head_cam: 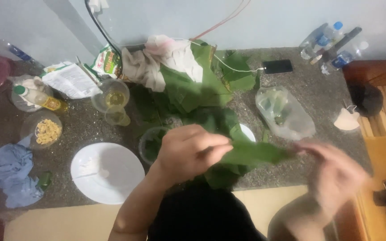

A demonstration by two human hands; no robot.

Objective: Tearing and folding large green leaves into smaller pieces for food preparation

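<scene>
My left hand (188,151) is closed around one end of a long green leaf (253,153), held level above the stone counter. My right hand (331,172) is blurred with motion at the leaf's other end; its fingers reach the leaf tip, and I cannot tell whether they grip it. Under both hands lies a heap of large green leaves (193,91) spreading toward the wall. A small clear bowl (150,145) with green pieces sits just left of my left hand.
A white plate (108,172) lies at the front left. Nearby are a bowl of yellow kernels (48,130), a blue cloth (12,176), an oil bottle (41,99), a clear cup (111,94), a plastic bag (287,114), a phone (278,67) and water bottles (331,42).
</scene>
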